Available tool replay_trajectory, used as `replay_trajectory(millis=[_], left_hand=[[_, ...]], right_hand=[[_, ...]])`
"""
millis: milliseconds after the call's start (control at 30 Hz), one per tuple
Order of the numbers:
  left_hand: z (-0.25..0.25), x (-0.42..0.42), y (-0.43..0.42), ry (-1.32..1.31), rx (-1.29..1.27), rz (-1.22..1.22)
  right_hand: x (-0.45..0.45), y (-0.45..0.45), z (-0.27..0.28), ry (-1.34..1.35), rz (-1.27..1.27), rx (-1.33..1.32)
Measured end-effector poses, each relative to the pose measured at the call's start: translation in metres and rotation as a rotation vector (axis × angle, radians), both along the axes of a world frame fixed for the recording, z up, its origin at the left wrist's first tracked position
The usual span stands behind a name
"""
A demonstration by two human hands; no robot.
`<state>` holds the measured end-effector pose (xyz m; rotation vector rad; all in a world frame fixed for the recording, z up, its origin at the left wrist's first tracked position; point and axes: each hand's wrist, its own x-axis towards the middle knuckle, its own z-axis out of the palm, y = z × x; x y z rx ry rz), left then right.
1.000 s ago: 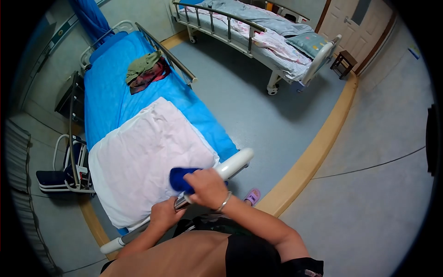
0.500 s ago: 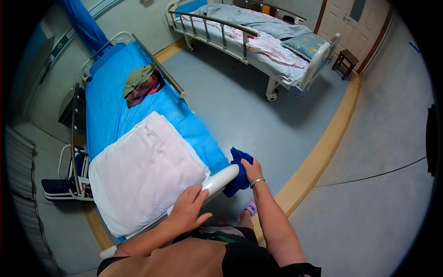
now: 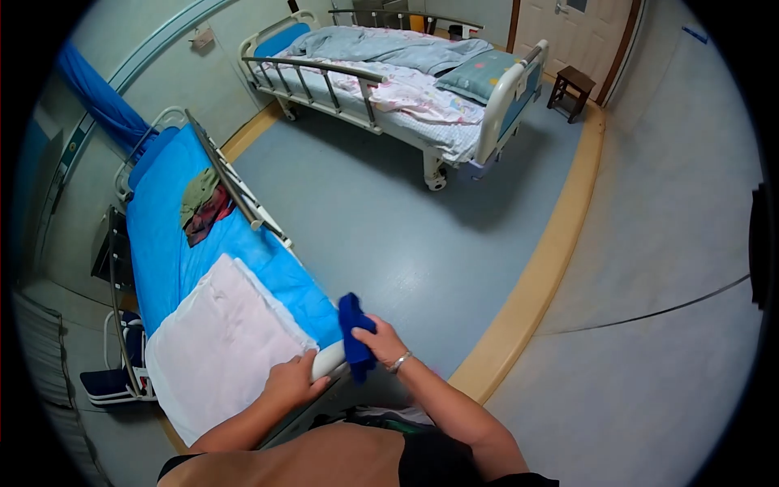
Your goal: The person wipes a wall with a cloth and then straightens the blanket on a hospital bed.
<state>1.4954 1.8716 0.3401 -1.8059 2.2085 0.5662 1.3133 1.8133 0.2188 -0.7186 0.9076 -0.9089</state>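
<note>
My right hand point(image 3: 383, 341), with a bracelet at the wrist, is closed around a dark blue cloth point(image 3: 355, 333). The cloth lies against the right end of the bed's white end board point(image 3: 329, 358). On the same board, just left of the cloth, my left hand point(image 3: 294, 380) grips the top edge, fingers over it and thumb on the near side. Beyond the board a pale pink and white pillow point(image 3: 223, 341) lies on the blue bed sheet point(image 3: 162, 219). Farther up the sheet sits a crumpled green and red garment point(image 3: 206, 207).
A second bed point(image 3: 381, 85) with a bedspread and a green pillow point(image 3: 480, 75) stands across the grey floor point(image 3: 349, 219). A brown stool point(image 3: 571, 91) is near the door point(image 3: 596, 40). A folding chair point(image 3: 114, 385) is left of the near bed, whose side rail point(image 3: 223, 170) is raised.
The view has shifted, so the near bed sits lower and further left. My hands are closer together on the end board, and the blue cloth now hangs more upright at its right end.
</note>
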Motion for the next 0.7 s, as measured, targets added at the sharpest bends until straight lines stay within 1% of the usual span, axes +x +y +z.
replay_trajectory(millis=[33, 67, 133, 200, 267, 300, 333, 433, 467, 500, 533, 567, 600, 633, 667, 700], left_hand=[[0.002, -0.001, 0.0, -0.01, 0.005, 0.009], [0.003, -0.001, 0.0, -0.004, -0.007, 0.007], [0.003, -0.001, 0.0, -0.01, 0.015, 0.014], [0.004, -0.003, -0.002, -0.009, 0.02, 0.017], [0.005, -0.004, -0.002, -0.001, 0.03, 0.029], [0.006, -0.004, -0.003, 0.002, 0.034, 0.028], [0.006, -0.005, -0.003, 0.004, 0.041, 0.029], [0.007, -0.005, -0.005, -0.017, 0.084, 0.031], [0.008, -0.006, -0.007, -0.007, 0.085, 0.034], [0.009, -0.006, -0.008, -0.008, 0.117, 0.044], [0.01, -0.006, -0.009, -0.007, 0.15, 0.054], [0.011, -0.005, -0.01, 0.022, 0.167, 0.072], [0.012, -0.005, -0.011, 0.034, 0.168, 0.074], [0.013, -0.004, -0.012, 0.026, 0.198, 0.082], [0.012, -0.003, -0.013, 0.018, 0.231, 0.09], [0.007, 0.0, -0.011, 0.033, 0.235, 0.096]], right_hand=[[-0.005, -0.008, 0.02, -0.006, 0.084, -0.061], [-0.004, -0.012, 0.023, 0.035, 0.092, -0.172], [-0.015, -0.018, 0.029, -0.016, 0.183, -0.228], [-0.032, -0.021, 0.023, -0.027, 0.184, -0.206], [-0.053, -0.026, 0.001, 0.072, 0.032, 0.007], [-0.064, -0.029, -0.009, 0.131, -0.049, 0.009], [-0.077, -0.032, -0.016, 0.143, -0.104, 0.074], [-0.109, -0.052, -0.031, 0.188, -0.234, 0.141], [-0.118, -0.061, -0.028, 0.189, -0.28, 0.151], [-0.125, -0.07, -0.013, 0.158, -0.319, 0.178], [-0.133, -0.081, -0.022, 0.167, -0.318, 0.177], [-0.142, -0.095, -0.038, 0.248, -0.315, 0.116], [-0.15, -0.108, -0.041, 0.331, -0.309, 0.055], [-0.158, -0.122, -0.043, 0.399, -0.31, 0.056], [-0.165, -0.136, -0.044, 0.412, -0.306, 0.056], [-0.174, -0.153, -0.045, 0.512, -0.307, 0.009]])
